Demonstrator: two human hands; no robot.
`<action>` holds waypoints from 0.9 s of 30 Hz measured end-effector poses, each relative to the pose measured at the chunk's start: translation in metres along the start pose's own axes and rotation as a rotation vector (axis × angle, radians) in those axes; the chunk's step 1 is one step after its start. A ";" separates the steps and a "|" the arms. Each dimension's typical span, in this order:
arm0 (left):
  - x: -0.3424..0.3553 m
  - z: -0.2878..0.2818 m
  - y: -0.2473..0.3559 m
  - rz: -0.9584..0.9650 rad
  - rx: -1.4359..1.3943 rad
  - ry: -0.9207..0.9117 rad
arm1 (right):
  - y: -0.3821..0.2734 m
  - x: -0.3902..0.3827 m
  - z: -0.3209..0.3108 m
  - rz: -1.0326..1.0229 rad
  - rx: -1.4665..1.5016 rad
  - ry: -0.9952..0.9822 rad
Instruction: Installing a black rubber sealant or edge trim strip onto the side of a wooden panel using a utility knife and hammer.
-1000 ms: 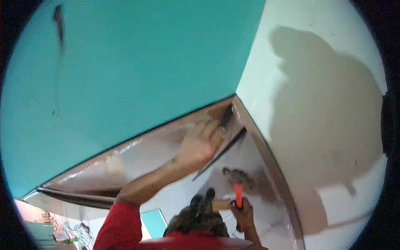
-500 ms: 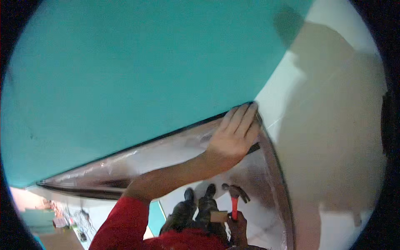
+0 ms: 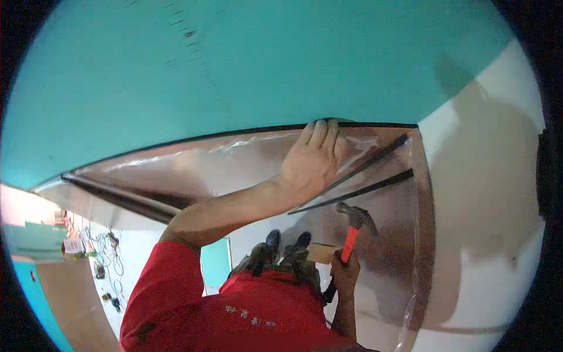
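Note:
My left hand (image 3: 314,154) lies flat with fingers stretched up over the black-edged rim of a brown framed piece (image 3: 176,167), which is wrapped in shiny clear film and meets the turquoise wall (image 3: 234,70). Lower down, my right hand (image 3: 346,271) is closed round the red handle of a claw hammer (image 3: 352,234), its dark head pointing up. A small light-wood block (image 3: 321,253) sticks out beside that hand; it seems gripped with the hammer, though the fingers hide the contact. Two black strips (image 3: 375,186) run across the brown piece to the right of my left hand.
A pale wall (image 3: 481,205) with my shadow on it adjoins at the right. Tangled cables (image 3: 114,252) and small tools lie on the light floor at the left. A turquoise sheet (image 3: 216,267) is near my feet, and a brown board (image 3: 73,299) is farther left.
My view has shifted, so more of the brown piece and floor shows. My left hand now rests farther from the rim's right corner. The hammer and block appear higher, still with my right hand.

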State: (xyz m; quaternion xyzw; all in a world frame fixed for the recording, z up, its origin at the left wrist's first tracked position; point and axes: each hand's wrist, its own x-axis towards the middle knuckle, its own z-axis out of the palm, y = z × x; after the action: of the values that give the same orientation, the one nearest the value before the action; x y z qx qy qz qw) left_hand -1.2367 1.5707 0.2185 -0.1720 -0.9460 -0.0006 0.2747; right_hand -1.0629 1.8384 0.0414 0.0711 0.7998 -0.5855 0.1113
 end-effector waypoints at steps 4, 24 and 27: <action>-0.038 -0.023 -0.025 -0.015 0.193 -0.018 | -0.037 0.005 0.012 0.153 -0.039 -0.031; -0.320 -0.032 0.134 -1.351 -1.164 0.000 | -0.072 0.046 0.103 -0.035 -0.040 -0.959; -0.344 -0.073 0.149 -1.585 -1.236 0.112 | -0.062 0.030 0.144 -0.045 -0.013 -1.217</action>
State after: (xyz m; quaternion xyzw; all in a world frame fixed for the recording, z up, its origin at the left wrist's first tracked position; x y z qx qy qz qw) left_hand -0.8789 1.5921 0.0875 0.3951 -0.6070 -0.6819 0.1019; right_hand -1.0934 1.6817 0.0494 -0.2939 0.5974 -0.5184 0.5367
